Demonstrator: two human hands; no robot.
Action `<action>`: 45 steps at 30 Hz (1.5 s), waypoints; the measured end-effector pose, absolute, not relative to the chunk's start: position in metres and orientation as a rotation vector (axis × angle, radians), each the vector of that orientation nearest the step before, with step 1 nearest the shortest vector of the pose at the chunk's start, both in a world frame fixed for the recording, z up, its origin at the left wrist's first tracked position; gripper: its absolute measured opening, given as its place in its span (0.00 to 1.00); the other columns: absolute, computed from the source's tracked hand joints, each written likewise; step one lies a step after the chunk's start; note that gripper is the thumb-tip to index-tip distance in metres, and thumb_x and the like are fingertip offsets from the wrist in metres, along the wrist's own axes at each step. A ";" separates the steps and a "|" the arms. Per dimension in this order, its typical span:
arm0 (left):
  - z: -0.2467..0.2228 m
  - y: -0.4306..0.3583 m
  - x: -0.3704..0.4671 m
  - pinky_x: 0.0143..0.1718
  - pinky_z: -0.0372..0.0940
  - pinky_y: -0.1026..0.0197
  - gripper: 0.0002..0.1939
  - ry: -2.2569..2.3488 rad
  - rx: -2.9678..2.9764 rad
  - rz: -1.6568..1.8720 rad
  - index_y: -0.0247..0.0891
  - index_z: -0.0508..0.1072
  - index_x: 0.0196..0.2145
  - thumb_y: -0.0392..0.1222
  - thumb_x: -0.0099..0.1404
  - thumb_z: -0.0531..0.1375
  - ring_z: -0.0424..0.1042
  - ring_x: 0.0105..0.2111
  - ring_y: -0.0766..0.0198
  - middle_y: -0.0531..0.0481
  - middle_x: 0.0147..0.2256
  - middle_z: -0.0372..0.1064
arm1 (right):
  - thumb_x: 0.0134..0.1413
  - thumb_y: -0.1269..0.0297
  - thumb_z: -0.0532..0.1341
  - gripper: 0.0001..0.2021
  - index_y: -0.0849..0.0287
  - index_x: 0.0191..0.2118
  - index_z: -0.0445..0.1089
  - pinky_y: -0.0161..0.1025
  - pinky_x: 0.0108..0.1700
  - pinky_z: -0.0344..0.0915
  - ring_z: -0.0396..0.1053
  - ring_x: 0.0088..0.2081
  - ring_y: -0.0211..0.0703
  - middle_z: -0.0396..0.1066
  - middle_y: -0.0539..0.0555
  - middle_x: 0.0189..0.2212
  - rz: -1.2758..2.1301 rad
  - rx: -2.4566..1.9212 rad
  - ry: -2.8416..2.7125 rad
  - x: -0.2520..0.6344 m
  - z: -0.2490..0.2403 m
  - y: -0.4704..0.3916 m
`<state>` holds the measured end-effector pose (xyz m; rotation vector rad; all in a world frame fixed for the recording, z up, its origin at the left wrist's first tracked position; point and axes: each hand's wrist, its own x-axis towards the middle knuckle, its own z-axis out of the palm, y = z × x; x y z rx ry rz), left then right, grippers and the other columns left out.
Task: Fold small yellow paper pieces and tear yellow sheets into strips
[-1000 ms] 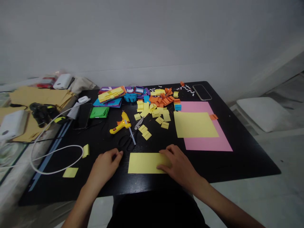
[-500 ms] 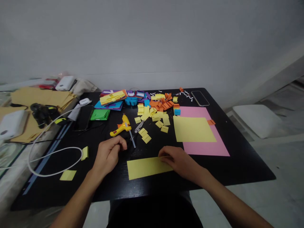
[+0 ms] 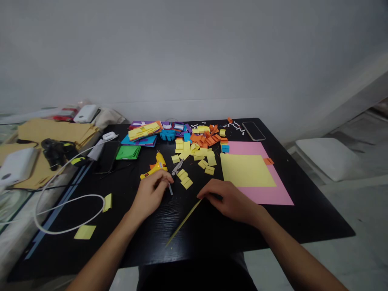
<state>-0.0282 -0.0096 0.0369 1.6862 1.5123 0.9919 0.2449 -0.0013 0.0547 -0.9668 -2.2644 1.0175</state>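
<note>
My right hand pinches one end of a yellow paper strip, which is seen nearly edge-on and slants down to the left over the black table. My left hand has its fingers curled by the scissors. The handle end of the scissors is covered by these fingers, so whether they grip it cannot be seen. A yellow glue gun lies just beyond my left hand, its translucent glue stick poking out beside the fingers. Folded yellow paper pieces lie between my hands, farther back.
A yellow sheet rests on a pink sheet at the right. Orange pieces, green papers and a phone lie farther back. A white cable loops at the left near yellow notes.
The yellow strip has turned from lying broad side up to nearly edge-on in my right hand. My left hand has moved right, over the handle end of the scissors.
</note>
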 end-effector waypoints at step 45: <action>0.005 -0.015 -0.012 0.15 0.55 0.70 0.16 1.396 1.394 1.310 0.35 0.76 0.52 0.42 0.72 0.57 0.60 0.10 0.70 0.61 0.11 0.60 | 0.31 0.58 0.81 0.22 0.57 0.31 0.71 0.36 0.35 0.65 0.71 0.29 0.37 0.74 0.46 0.26 1.766 -1.070 -1.264 0.235 -0.021 0.049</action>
